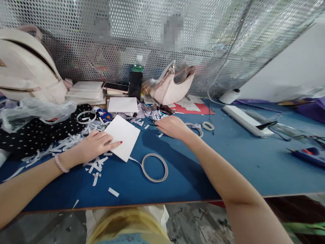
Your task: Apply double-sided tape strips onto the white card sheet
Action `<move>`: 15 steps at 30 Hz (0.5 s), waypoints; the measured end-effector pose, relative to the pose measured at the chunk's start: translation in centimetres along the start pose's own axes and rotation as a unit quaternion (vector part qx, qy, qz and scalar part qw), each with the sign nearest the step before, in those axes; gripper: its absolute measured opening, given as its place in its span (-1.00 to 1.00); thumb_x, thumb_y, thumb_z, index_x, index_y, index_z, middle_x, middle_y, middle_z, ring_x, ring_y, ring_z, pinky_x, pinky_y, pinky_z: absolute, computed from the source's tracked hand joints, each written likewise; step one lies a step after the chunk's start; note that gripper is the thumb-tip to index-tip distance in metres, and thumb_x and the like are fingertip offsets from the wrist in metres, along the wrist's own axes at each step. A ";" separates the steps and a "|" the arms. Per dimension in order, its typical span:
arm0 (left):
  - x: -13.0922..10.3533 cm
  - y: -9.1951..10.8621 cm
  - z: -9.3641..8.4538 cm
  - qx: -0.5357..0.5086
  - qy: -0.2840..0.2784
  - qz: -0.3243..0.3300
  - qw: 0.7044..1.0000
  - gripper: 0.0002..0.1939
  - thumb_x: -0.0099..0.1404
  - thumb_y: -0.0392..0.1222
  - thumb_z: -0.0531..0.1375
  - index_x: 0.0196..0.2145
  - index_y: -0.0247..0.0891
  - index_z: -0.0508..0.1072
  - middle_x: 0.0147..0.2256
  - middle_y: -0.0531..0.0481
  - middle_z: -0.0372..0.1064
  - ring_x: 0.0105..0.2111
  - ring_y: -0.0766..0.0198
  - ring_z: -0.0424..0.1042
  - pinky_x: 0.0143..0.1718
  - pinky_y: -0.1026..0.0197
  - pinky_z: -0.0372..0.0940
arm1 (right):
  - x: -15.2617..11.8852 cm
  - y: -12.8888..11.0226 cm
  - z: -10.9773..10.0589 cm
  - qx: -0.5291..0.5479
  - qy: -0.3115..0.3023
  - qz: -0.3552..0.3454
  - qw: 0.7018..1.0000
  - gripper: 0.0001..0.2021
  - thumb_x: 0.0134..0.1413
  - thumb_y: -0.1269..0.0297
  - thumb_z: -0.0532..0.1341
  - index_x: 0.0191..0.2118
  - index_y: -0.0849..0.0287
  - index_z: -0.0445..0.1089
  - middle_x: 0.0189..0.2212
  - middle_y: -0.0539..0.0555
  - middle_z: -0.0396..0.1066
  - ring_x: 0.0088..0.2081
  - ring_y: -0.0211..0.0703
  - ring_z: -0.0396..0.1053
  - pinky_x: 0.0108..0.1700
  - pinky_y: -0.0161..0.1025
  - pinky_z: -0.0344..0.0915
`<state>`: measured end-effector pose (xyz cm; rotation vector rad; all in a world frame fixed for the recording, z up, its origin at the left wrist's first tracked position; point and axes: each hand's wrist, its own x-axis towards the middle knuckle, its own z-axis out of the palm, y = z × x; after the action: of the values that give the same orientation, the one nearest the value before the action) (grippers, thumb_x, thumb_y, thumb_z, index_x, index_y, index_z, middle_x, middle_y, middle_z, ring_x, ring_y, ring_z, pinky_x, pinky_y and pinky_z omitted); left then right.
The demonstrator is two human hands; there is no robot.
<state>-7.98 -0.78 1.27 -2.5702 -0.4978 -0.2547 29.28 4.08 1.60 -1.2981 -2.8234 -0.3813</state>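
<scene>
My left hand [98, 144] is on a square white card [124, 134], its thumb lying across the face and its fingers at the left edge. From the card's lower corner a narrow strip of white tape runs to a roll of tape [154, 167] lying flat on the blue table. Further back, my right hand [172, 127] is closed, with a thin dark thing at its fingertips that I cannot make out. Paper scraps [96, 164] are scattered around my left hand.
Stacked white cards [85, 91], a phone [116, 87] and a pale bag [175, 88] stand at the back. A backpack [27, 67] is at left. More tape rolls [208, 126], a white power strip [246, 120] and a blue-handled tool [308, 156] lie right.
</scene>
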 end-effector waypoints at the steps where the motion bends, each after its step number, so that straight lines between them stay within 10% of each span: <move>1: 0.0 0.1 -0.2 -0.001 0.005 -0.006 1.000 -0.49 0.36 -0.50 0.05 0.20 -0.17 0.34 -0.23 -0.06 0.41 -0.22 0.17 0.32 -0.18 0.16 0.08 | -0.1 0.2 0.0 -0.009 -0.004 0.013 1.000 -0.80 0.28 0.39 0.11 -0.26 0.32 0.47 -0.37 0.25 0.49 -0.30 -0.03 0.39 -0.28 -0.18 0.07; 6: -0.1 0.5 -0.5 -0.007 0.041 -0.033 0.999 -0.50 0.36 -0.50 0.04 0.18 -0.16 0.36 -0.19 -0.08 0.43 -0.18 0.16 0.33 -0.18 0.16 0.09 | 0.1 -2.1 -1.5 -0.025 -0.004 0.046 0.999 -0.81 0.28 0.32 0.14 -0.25 0.32 0.45 -0.25 0.28 0.49 -0.19 0.01 0.41 -0.25 -0.19 0.09; 15: 0.0 0.5 -1.3 0.005 0.110 -0.049 0.993 -0.61 0.40 -0.44 0.00 0.06 -0.23 0.45 -0.24 -0.08 0.46 -0.21 0.17 0.36 -0.20 0.14 0.13 | -0.6 -12.2 -3.2 0.114 -0.051 -0.177 0.976 -0.67 0.22 0.02 0.17 -0.28 0.23 0.42 -0.41 0.09 0.44 -0.36 -0.14 0.34 -0.38 -0.22 -0.03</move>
<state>-7.85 -1.85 2.13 -2.4725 -0.5402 -0.5608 20.25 -4.69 1.97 -0.7945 -3.0713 0.0130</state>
